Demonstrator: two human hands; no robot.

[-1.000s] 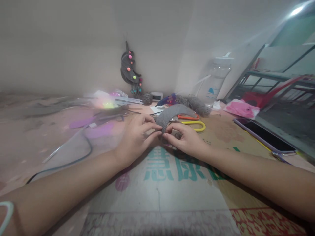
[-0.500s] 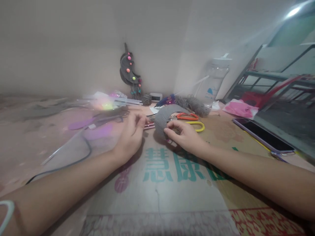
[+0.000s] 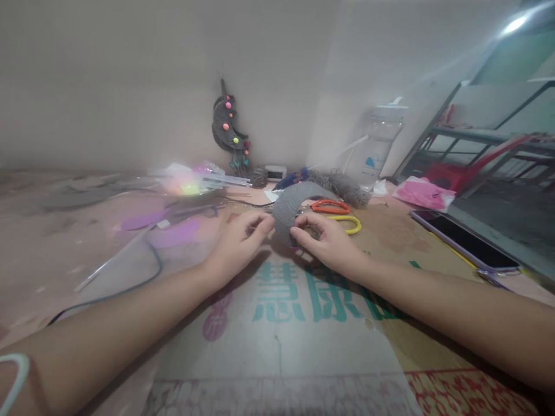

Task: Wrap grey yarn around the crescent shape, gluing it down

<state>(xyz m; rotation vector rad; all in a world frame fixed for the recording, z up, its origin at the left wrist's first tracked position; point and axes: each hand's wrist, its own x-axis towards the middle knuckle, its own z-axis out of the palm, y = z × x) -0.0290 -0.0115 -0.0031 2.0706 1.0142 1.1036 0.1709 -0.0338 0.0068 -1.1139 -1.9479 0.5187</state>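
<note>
A grey crescent (image 3: 284,211) wrapped in yarn is held up a little above the cardboard. My right hand (image 3: 323,237) pinches its inner, lower part between thumb and fingers. Fingertips pressed together, my left hand (image 3: 243,240) is right at the crescent's left edge; what is in that pinch, if anything, is too small to make out. Behind the crescent lie red-handled pliers (image 3: 332,206) and a yellow handle (image 3: 349,224), both partly hidden. A grey yarn bundle (image 3: 347,186) lies farther back.
A finished-looking grey crescent with coloured pompoms (image 3: 229,124) hangs on the wall. A blue glue gun (image 3: 291,179), a small white digital display (image 3: 276,172) and a clear bottle (image 3: 381,144) stand behind. To the right are a phone (image 3: 466,240) and a pink packet (image 3: 425,192); glue sticks (image 3: 225,180) lie left.
My left hand has moved right, from beside the crescent up to its left edge. My right hand keeps its hold, and the crescent stays nearly in place.
</note>
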